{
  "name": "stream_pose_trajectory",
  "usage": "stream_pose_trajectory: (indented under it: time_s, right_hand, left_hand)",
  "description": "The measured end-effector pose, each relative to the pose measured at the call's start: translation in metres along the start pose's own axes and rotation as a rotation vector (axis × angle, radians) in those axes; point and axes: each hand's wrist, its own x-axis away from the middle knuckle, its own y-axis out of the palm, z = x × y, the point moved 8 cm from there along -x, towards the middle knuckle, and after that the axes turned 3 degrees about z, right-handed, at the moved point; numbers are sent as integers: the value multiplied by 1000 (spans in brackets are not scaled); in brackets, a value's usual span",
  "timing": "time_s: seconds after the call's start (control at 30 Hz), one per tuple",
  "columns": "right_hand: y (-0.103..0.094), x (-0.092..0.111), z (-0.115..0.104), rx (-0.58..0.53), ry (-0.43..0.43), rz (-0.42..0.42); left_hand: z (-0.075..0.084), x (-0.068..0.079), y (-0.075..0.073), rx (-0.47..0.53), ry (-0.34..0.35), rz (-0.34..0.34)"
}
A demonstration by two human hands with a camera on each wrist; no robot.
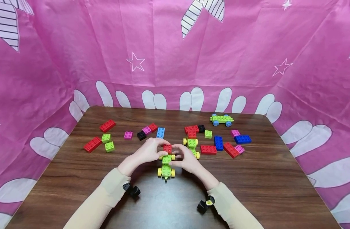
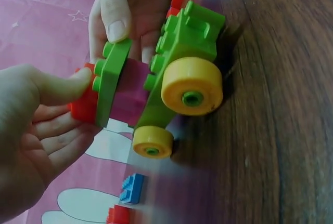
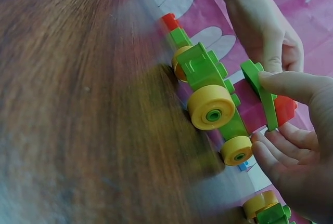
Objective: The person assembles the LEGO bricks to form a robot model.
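Between the two hands stands a toy car with a green base (image 1: 166,171) and yellow wheels (image 2: 191,86). A magenta brick (image 2: 130,96) sits on that base, with a green slanted brick (image 2: 112,81) above it and a red brick (image 2: 83,104) on top. My left hand (image 1: 151,150) pinches the red brick, thumb on its studded side. My right hand (image 1: 187,159) holds the green brick, its thumb (image 3: 283,83) on the edge and its other fingers curled by the brick's far side.
A second yellow-wheeled car (image 1: 192,143) stands just right of the hands. At the back right is a green car base with blue wheels (image 1: 222,119). Loose bricks lie to the left, such as a red one (image 1: 92,144), and to the right, such as a blue one (image 1: 218,143).
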Motion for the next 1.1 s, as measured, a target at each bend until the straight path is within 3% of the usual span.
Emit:
stream_pose_trajectory:
  time_s: [0.1,0.4,0.83,1.1]
  right_hand:
    - [0,-3,14,10,-4,8]
    - [-2,-3,12,44,-15,18]
    - [-2,-1,4,85,-30,-19]
    - [-6,-2,1,112,-72,-20]
  left_hand:
    - [-3,0,2,19,-3,-18]
    - [-4,2,2,65,66,-26]
    - [-17,11,-1,166,27,-81]
    - [-22,16,6,131,7,-96]
